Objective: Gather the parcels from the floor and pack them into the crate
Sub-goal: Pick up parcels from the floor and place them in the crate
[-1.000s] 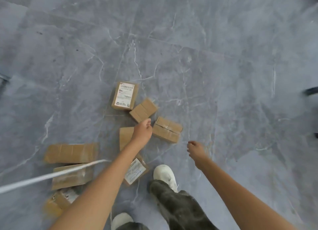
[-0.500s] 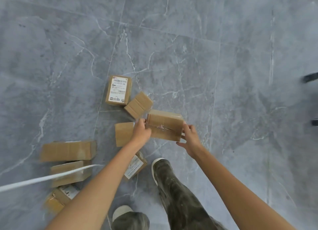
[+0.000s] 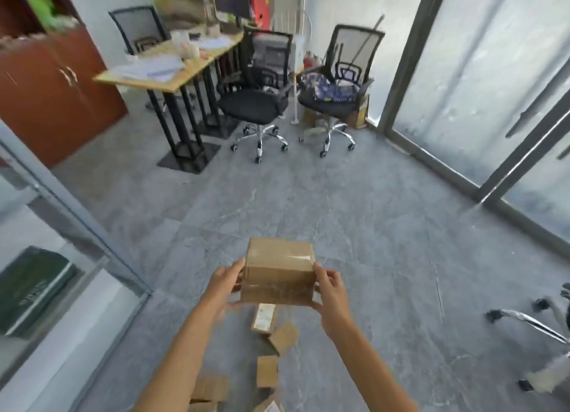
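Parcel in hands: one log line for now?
parcel: held off floor | left hand: grips it | right hand: grips it | other parcels: on floor | crate: unseen

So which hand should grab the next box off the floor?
Left grip, probably: the floor boxes lie nearer that arm. The right grip could hold the lifted box alone.

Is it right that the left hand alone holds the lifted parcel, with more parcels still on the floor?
No. The head view shows both hands holding the lifted parcel: left hand on its left side, right hand on its right. More parcels do lie on the floor.
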A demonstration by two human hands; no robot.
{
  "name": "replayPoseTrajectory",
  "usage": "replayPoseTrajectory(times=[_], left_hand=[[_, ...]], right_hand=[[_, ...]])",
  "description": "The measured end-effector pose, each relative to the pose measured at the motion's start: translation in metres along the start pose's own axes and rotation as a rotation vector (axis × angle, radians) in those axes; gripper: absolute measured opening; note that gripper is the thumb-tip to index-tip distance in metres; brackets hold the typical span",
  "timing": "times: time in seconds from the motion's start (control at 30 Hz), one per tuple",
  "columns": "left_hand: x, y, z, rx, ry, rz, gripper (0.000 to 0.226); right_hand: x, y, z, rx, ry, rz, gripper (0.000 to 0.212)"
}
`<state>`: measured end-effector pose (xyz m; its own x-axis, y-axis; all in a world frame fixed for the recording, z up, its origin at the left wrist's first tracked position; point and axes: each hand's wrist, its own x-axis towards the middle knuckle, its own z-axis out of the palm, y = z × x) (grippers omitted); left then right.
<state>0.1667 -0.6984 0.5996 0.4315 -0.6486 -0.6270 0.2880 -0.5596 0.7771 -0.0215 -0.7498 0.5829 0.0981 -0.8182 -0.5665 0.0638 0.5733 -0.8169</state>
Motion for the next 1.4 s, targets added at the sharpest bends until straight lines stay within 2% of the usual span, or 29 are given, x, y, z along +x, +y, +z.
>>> replayPoseTrajectory(times=[0.2, 0.27, 0.37, 0.43, 0.5, 0.63, 0.73, 1.0, 1.3, 1.4], left_hand=[[-0.145, 0.141, -0.081, -0.034, -0.094, 0.177, 0.055], [-0.194, 0.165, -0.101, -0.069, -0.197, 0.231, 0.056], [-0.254, 0.178, -0.122, -0.049, -0.267, 0.308, 0.072], [-0.295, 0.177, -0.132, -0.036, -0.281, 0.355, 0.072], [-0.32, 0.172, -0.138, -0.04, -0.304, 0.389, 0.062], [-0.378, 0.133, -0.131, -0.083, -0.251, 0.422, 0.057], [-0.408, 0.104, -0.119, -0.139, -0.206, 0.406, 0.064], [-0.475, 0.039, -0.088, -0.216, -0.037, 0.369, 0.067], [-0.535, -0.01, -0.092, -0.304, 0.105, 0.36, 0.043], [-0.556, -0.026, -0.102, -0.342, 0.154, 0.365, 0.044]], right_hand=[[-0.132, -0.147, 0.066, 0.013, -0.216, -0.24, 0.017], [-0.17, -0.174, 0.077, 0.005, -0.285, -0.328, 0.017], [-0.215, -0.196, 0.077, -0.032, -0.387, -0.419, 0.023], [-0.243, -0.203, 0.07, -0.061, -0.46, -0.454, 0.025], [-0.257, -0.205, 0.064, -0.077, -0.513, -0.495, 0.024], [-0.29, -0.195, 0.032, -0.174, -0.684, -0.561, 0.031], [-0.307, -0.184, 0.007, -0.229, -0.763, -0.58, 0.027], [-0.345, -0.153, -0.031, -0.3, -0.893, -0.526, 0.027], [-0.389, -0.125, -0.041, -0.355, -0.97, -0.495, 0.038], [-0.41, -0.113, -0.039, -0.368, -0.988, -0.483, 0.034]])
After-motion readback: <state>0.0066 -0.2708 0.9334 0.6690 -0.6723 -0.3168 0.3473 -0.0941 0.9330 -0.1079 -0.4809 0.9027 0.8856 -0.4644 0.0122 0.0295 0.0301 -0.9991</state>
